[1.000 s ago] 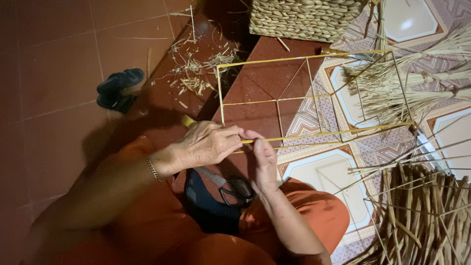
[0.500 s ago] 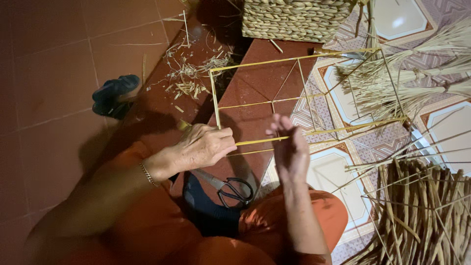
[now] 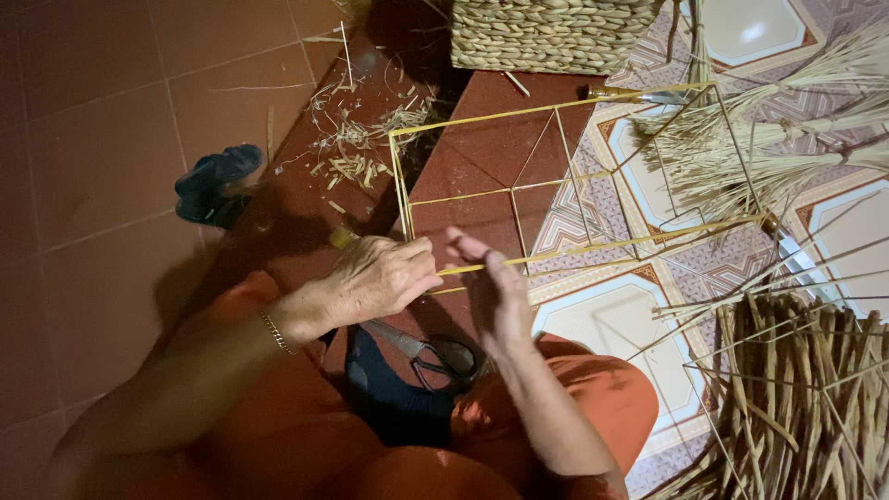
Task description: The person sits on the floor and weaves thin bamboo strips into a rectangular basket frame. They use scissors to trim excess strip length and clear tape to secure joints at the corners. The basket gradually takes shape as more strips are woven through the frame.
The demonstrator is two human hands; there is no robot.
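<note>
Left hand pinching the yellow wire frame, right hand open beside it, a loose grip could let the frame tip

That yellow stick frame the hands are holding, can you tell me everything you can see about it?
The yellow stick frame is a box-shaped skeleton of thin, straight, pale yellow rods, with slimmer rods crossing its faces. It looks like wire or split cane; which one cannot be told. It is bare, with nothing woven on it. It lies tilted over the red and patterned floor tiles, below a woven basket. The left hand grips its near corner, and the right hand touches the near long rod.
</note>
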